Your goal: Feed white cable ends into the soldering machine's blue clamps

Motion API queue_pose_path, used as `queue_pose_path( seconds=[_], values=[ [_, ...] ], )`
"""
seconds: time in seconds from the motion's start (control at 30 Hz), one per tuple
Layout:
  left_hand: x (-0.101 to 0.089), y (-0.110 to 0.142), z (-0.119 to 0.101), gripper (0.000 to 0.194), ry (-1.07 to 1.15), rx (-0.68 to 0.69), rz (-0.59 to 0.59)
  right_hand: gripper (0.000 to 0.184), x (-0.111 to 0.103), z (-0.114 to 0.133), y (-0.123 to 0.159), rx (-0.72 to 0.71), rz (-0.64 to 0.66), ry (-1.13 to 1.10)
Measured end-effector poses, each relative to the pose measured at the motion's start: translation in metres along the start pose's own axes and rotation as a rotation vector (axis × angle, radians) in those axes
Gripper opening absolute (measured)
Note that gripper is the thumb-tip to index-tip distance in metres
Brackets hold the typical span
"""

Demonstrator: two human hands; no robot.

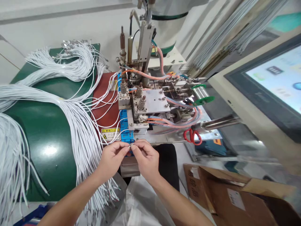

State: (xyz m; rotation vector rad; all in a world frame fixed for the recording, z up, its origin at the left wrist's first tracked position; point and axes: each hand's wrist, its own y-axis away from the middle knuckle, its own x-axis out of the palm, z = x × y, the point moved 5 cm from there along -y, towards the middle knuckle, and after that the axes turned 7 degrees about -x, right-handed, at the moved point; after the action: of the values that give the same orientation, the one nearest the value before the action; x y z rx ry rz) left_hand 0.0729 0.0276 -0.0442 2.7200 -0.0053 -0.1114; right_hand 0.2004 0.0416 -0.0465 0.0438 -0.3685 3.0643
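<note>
My left hand [112, 159] and my right hand [146, 158] meet at the front end of the blue cable holder [127, 127]. Fingertips of both are pinched together around the small end of a white cable [130, 145]; the fingers mostly cover it, so its exact form is hard to see. Several white cables [108, 110] run from the big bundle on the left into the blue holder's slots. Right behind my hands stands a machine with a metal plate [152, 101], air cylinders and hoses.
Bundles of white cables [80, 138] lie over a green table [47, 125]. A yellow warning label [110, 134] is beside the holder. Right of it are a solder wire spool [203, 94], red-handled scissors [192, 136], a touchscreen [277, 75] and an opened cardboard box [225, 201].
</note>
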Motion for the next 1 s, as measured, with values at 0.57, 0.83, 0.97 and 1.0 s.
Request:
queue_pose_path(
  seconds=[0.57, 0.83, 0.97, 1.0],
  values=[
    [-0.003, 0.004, -0.012, 0.013, -0.413, 0.137, 0.036, 0.009, 0.0, 0.022, -0.026, -0.348, 0.532, 0.302],
    [0.001, 0.001, -0.008, 0.011, -0.217, 0.041, -0.061, 0.021, -0.005, 0.011, -0.017, -0.112, 0.202, 0.223],
    [0.005, 0.0, -0.002, 0.013, -0.183, 0.041, -0.096, 0.02, -0.004, 0.005, -0.011, -0.066, 0.187, 0.196],
    [0.005, 0.0, -0.002, 0.013, -0.189, 0.04, -0.097, 0.018, -0.005, 0.003, -0.011, -0.046, 0.197, 0.187]
  ],
)
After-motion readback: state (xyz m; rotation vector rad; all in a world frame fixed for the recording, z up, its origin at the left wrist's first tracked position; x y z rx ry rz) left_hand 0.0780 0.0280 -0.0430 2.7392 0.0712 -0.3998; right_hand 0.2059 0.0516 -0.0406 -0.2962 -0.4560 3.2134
